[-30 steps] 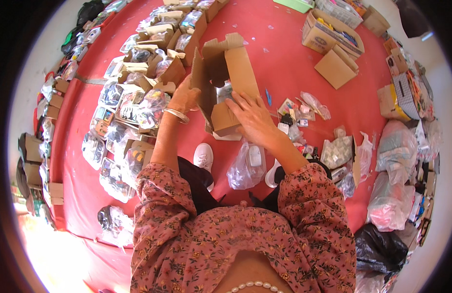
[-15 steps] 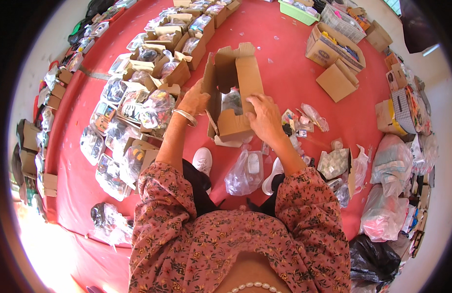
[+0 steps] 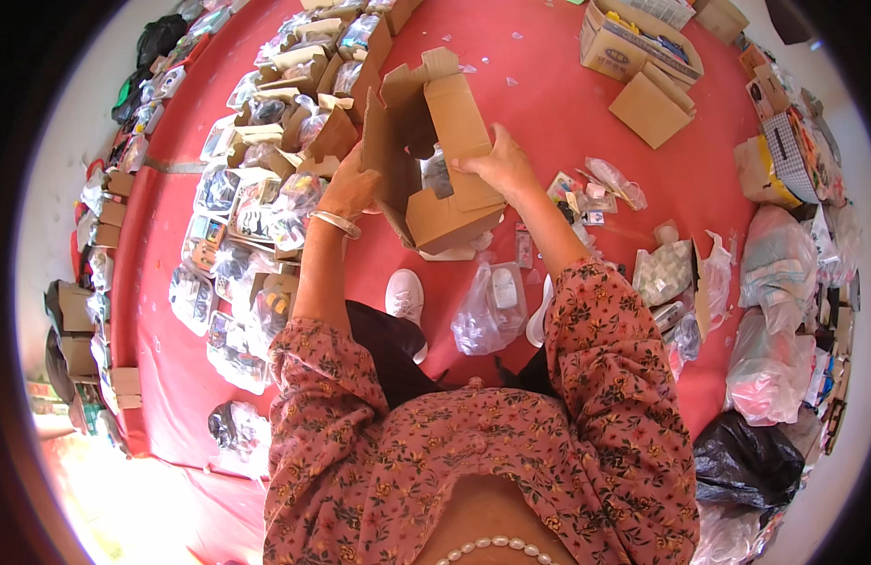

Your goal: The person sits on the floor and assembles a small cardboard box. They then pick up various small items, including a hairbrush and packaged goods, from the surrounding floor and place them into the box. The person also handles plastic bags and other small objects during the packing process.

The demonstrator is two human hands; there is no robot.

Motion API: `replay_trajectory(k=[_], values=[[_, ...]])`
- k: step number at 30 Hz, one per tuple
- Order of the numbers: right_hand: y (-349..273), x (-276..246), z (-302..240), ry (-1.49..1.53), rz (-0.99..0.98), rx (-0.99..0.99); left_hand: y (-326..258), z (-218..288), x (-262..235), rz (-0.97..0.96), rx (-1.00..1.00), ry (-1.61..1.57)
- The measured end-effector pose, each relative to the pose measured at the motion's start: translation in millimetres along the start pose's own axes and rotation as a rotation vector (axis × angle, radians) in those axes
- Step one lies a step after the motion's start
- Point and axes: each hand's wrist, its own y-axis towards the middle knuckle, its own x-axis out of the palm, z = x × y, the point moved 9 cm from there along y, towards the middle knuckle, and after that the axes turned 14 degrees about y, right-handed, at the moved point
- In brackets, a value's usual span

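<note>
While both hands are raised over the red floor covering (image 3: 567, 113), the small cardboard box (image 3: 434, 155) sits between them, held up off the ground in front of the person's lap. Its long axis runs away from the body and tilts slightly leftward, with the open top flaps at the far end and the closed bottom corner nearest the knees. The left hand (image 3: 349, 188) presses flat against the box's left outer wall, fingers spread and laid along the cardboard, a pale bangle (image 3: 334, 222) on that wrist. The right hand (image 3: 500, 168) comes in from the other side, fingers curled together over the right wall's rim and dipping into the open cavity, so they grip the wall itself. Something in clear wrapping (image 3: 437, 171) shows inside, just left of those fingertips; what it is cannot be made out. Both hands touch the box, yet the right one is nearer the opening. Below, a clear plastic bag (image 3: 487, 311) lies by a white shoe (image 3: 405, 298). Rows of bagged items in open cartons (image 3: 257, 207) stretch along the left, well apart from the right hand.
</note>
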Motion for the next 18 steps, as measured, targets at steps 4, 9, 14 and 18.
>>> replay_trajectory(k=[4,9,14,18], values=[[8.6,11.7,31.1,0.148,-0.173,0.139,-6.1,-3.1,0.6,-0.012,-0.16,0.036],[-8.7,5.7,3.0,-0.201,-0.226,0.202,-9.0,-0.9,-7.4,0.003,0.016,0.179],[-12.1,-13.2,-3.7,-0.256,-0.142,0.157,-16.5,25.9,2.6,0.006,0.114,0.181],[-42.1,-12.2,-40.2,-0.22,-0.146,0.069,-26.0,23.8,4.4,-0.096,0.039,-0.054]])
